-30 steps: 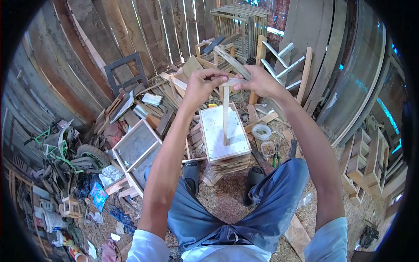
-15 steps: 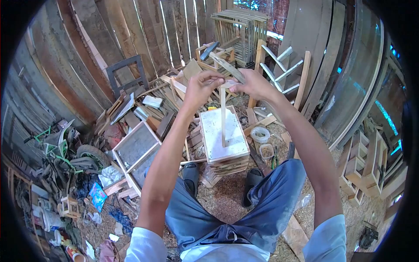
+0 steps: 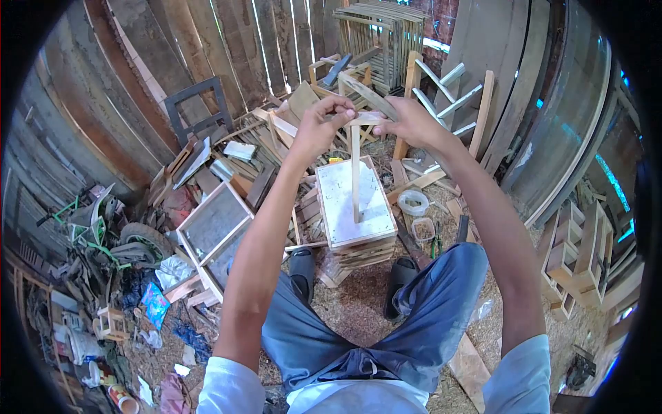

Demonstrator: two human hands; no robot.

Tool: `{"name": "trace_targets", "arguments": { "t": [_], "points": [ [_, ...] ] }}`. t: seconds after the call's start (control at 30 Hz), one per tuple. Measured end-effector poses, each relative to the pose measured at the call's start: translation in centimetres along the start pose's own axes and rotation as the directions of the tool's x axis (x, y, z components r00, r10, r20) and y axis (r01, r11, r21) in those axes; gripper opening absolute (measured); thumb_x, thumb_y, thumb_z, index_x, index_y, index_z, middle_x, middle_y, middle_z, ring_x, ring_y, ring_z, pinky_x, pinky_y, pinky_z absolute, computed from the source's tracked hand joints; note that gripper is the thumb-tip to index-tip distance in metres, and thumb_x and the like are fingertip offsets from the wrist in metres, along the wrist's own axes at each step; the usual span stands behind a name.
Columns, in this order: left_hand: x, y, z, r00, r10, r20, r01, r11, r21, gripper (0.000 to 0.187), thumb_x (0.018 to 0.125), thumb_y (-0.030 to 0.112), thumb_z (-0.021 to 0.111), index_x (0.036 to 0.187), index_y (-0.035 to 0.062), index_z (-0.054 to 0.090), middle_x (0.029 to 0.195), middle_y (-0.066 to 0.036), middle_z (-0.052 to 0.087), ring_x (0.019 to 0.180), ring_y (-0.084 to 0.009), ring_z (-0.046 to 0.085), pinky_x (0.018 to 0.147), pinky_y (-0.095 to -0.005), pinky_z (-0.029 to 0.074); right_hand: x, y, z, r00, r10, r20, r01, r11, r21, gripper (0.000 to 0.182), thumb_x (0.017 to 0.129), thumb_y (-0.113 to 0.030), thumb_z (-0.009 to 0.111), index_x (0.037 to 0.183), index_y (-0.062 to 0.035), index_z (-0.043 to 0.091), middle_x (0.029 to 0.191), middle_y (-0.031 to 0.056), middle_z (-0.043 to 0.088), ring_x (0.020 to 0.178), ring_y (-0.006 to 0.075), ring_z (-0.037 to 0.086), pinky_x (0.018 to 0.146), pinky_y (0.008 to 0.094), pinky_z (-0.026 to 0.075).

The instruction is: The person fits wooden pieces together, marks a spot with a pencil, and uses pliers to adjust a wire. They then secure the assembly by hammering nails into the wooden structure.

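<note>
A thin wooden strip (image 3: pixel 355 172) stands upright on a white-topped wooden box (image 3: pixel 338 231). Across its upper end lies a short wooden piece (image 3: pixel 369 119). My left hand (image 3: pixel 325 124) is at the left end of the short piece, its thumb and fingers pinched there; what lies between the fingertips is too small to make out. My right hand (image 3: pixel 407 124) is wrapped round the wooden handle of a hammer (image 3: pixel 365 94), whose dark head points up and away. The thumb of that hand touches the right end of the short piece.
Between my feet and beyond, the box rests on stacked wood. Two plastic containers (image 3: pixel 413 202) and green-handled pliers (image 3: pixel 436 246) lie to its right. A wooden frame (image 3: pixel 215 224) leans at the left near scrap wood. Wooden shelving (image 3: pixel 579 255) stands at the far right.
The view has shifted slightly. The short piece now shows more clearly across the strip's top, and the strip's foot appears slightly higher in view. Both hands keep their hold.
</note>
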State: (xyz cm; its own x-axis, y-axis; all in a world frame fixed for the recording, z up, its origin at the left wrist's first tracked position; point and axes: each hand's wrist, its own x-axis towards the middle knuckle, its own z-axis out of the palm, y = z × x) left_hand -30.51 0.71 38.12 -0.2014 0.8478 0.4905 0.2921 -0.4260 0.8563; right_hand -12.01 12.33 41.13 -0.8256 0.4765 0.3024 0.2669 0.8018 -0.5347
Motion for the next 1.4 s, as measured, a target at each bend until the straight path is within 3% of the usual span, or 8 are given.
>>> {"name": "trace_targets", "arguments": {
  "t": [0.1,0.2,0.5,0.7,0.9,1.0,1.2,1.4],
  "points": [
    [0.1,0.0,0.6,0.999,0.023,-0.022,-0.025,0.997,-0.072,0.012,0.086,0.008,0.064,0.096,0.0004,0.063,0.08,0.002,0.058,0.079,-0.0072,0.051,0.075,-0.0226,0.041,-0.2,0.1,-0.3,0.999,-0.003,-0.039,0.003,1.0,-0.016,0.041,0.074,-0.022,0.077,0.1,0.0029,0.057,0.083,0.0116,0.064,0.079,0.0202,0.062,0.074,0.0344,0.046],
    [0.1,-0.5,0.3,1.0,0.018,0.005,-0.018,0.999,-0.028,0.015,0.089,0.011,0.062,0.1,0.001,0.061,0.091,-0.004,0.064,0.089,-0.0104,0.058,0.084,-0.0249,0.045,-0.4,-0.2,-0.3,0.998,0.004,-0.063,-0.007,0.999,-0.054,0.043,0.074,-0.024,0.077,0.102,0.0029,0.058,0.085,0.0116,0.064,0.081,0.0207,0.062,0.075,0.0345,0.046],
    [-0.7,-1.3,1.1,0.992,0.022,-0.126,-0.026,0.999,-0.032,0.016,0.09,0.009,0.061,0.103,-0.0001,0.059,0.097,-0.005,0.063,0.094,-0.0124,0.058,0.086,-0.0251,0.044,1.2,-0.5,-1.3,0.999,-0.015,0.037,0.017,0.999,-0.048,0.044,0.072,-0.025,0.078,0.101,0.0024,0.059,0.087,0.0122,0.066,0.082,0.0208,0.062,0.076,0.0337,0.046],
    [-1.1,-1.3,1.1,0.977,0.044,-0.208,-0.063,0.994,-0.089,0.017,0.088,0.013,0.063,0.099,0.0,0.062,0.089,-0.003,0.063,0.087,-0.0112,0.058,0.081,-0.0258,0.044,1.6,-0.8,-1.2,0.999,-0.029,0.045,0.032,0.997,-0.065,0.043,0.072,-0.025,0.078,0.099,0.0032,0.06,0.086,0.0136,0.066,0.081,0.0224,0.062,0.076,0.0344,0.046],
    [-1.7,-0.7,0.4,0.984,0.021,-0.176,-0.031,0.998,-0.057,0.018,0.09,0.011,0.061,0.104,-0.0001,0.06,0.098,-0.005,0.063,0.094,-0.0125,0.057,0.086,-0.025,0.043,1.9,-1.2,-0.7,0.998,-0.056,0.035,0.059,0.995,-0.08,0.043,0.071,-0.025,0.078,0.098,0.0037,0.059,0.086,0.0144,0.065,0.083,0.0248,0.063,0.076,0.0351,0.046],
    [-1.6,-0.7,0.6,0.98,0.018,-0.2,-0.041,0.993,-0.111,0.015,0.089,0.012,0.063,0.099,0.0008,0.062,0.091,-0.003,0.063,0.09,-0.0115,0.055,0.085,-0.0269,0.043,1.6,-1.5,-0.7,0.999,-0.039,0.028,0.04,0.998,-0.045,0.043,0.071,-0.025,0.079,0.098,0.0032,0.059,0.085,0.0137,0.065,0.082,0.025,0.063,0.076,0.0353,0.046],
    [-1.5,-0.5,0.8,0.97,0.135,-0.201,-0.12,0.989,0.086,0.017,0.089,0.014,0.062,0.097,-0.0006,0.064,0.093,-0.004,0.064,0.092,-0.0135,0.056,0.086,-0.0283,0.041,1.3,-0.7,-0.4,0.999,-0.03,0.021,0.031,0.999,-0.028,0.044,0.072,-0.026,0.079,0.098,0.0027,0.059,0.083,0.0129,0.065,0.08,0.0238,0.063,0.074,0.0351,0.047],
    [-1.2,-0.4,1.0,0.987,0.039,-0.156,-0.018,0.99,0.138,0.019,0.09,0.016,0.061,0.099,-0.0014,0.064,0.102,-0.005,0.062,0.098,-0.0135,0.055,0.09,-0.0272,0.04,0.9,-0.5,-0.6,0.998,-0.057,-0.004,0.057,0.995,-0.086,0.041,0.074,-0.027,0.077,0.097,0.0028,0.059,0.082,0.0125,0.065,0.079,0.0231,0.063,0.073,0.0351,0.047]
  ]
}}
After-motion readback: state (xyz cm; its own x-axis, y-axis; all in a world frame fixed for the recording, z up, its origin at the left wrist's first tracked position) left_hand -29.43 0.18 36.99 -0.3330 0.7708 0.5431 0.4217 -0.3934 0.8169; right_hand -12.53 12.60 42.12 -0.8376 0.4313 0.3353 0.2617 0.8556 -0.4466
